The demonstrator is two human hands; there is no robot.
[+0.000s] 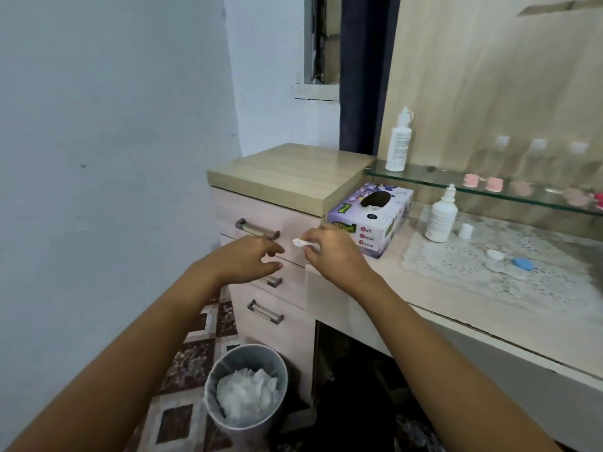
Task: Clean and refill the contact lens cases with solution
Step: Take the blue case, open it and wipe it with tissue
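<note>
Both forearms are cut off by the lower edge of the frame. In the lower middle-left a grey bin (pixel 246 370) is seen, filled with crumpled white tissues (pixel 248 394) that hide its inside. Above it, at centre, the left hand (pixel 251 261) is held in front of the drawer unit (pixel 293 288), just below the top drawer handle (pixel 257 229). Its fingers are loosely spread and nothing is held; whether the drawer front is touched cannot be told. Just to its right, a small white wad (pixel 301 243) is pinched by the right hand (pixel 336 256), whose fingers are curled round it so that most of the wad is hidden and only its tip shows. The space under the counter below is too dark to be made out. Behind the right hand a purple tissue box (pixel 372 220) is partly covered at its near corner. Further right, a tall white bottle (pixel 398 141) stands on the glass shelf (pixel 424 177), and a smaller bottle (pixel 441 216) stands on the lace mat (pixel 456 265) with its loose cap (pixel 465 231) just beside it. At middle right the contact lens case (pixel 504 267) lies on the mat, well apart from both hands, between a white lid (pixel 495 255) and a blue lid (pixel 522 264); its wells are too blurred to be read. On the shelf above, pink cases (pixel 471 181) are seen, and those toward the right edge are blurred.
</note>
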